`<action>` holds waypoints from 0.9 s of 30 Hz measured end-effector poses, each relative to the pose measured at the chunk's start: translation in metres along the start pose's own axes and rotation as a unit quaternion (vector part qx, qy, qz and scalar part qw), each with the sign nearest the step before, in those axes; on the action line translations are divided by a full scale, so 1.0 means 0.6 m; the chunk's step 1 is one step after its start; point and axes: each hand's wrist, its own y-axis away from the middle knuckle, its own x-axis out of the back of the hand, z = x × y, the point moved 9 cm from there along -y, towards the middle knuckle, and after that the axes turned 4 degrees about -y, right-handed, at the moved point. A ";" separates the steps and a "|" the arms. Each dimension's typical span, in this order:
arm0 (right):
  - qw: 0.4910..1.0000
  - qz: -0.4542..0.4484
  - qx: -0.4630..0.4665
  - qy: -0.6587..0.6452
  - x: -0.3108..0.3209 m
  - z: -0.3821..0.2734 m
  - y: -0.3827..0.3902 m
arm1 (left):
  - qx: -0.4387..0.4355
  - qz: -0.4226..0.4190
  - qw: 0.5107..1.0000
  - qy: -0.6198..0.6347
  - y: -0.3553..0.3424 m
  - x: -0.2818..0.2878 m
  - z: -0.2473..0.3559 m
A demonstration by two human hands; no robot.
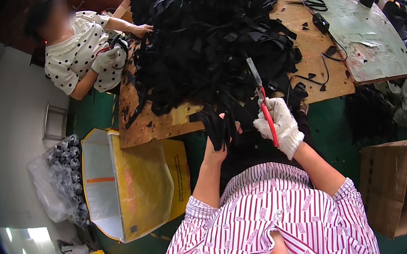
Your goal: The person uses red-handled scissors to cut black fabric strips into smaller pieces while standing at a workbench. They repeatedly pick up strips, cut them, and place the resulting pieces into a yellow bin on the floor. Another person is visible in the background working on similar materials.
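Both grips full
Your bare left hand [215,147] curls round black strips [216,124]; your gloved right hand [284,128] wraps a red-handled tool [268,118].

Downward fisheye view, head height

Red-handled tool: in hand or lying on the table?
In hand: the gloved right hand grips the red-handled tool, metal end pointing toward the black pile.

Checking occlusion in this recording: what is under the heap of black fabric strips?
Wooden tabletop shows at the near and right edges of the heap of black fabric strips, seemingly supporting it. Whatever lies beneath the heap's middle is covered.
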 end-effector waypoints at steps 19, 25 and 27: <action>0.999 -0.032 -0.018 -0.018 0.004 -0.045 -0.006 | 0.095 -0.040 0.992 -0.069 -0.035 -0.013 0.001; 1.000 0.004 -0.011 -0.008 0.017 -0.045 -0.015 | 0.037 -0.103 0.994 -0.012 -0.033 -0.033 0.021; 0.999 0.011 -0.036 0.007 0.017 -0.042 -0.017 | -0.010 -0.107 0.993 -0.046 -0.031 -0.042 0.038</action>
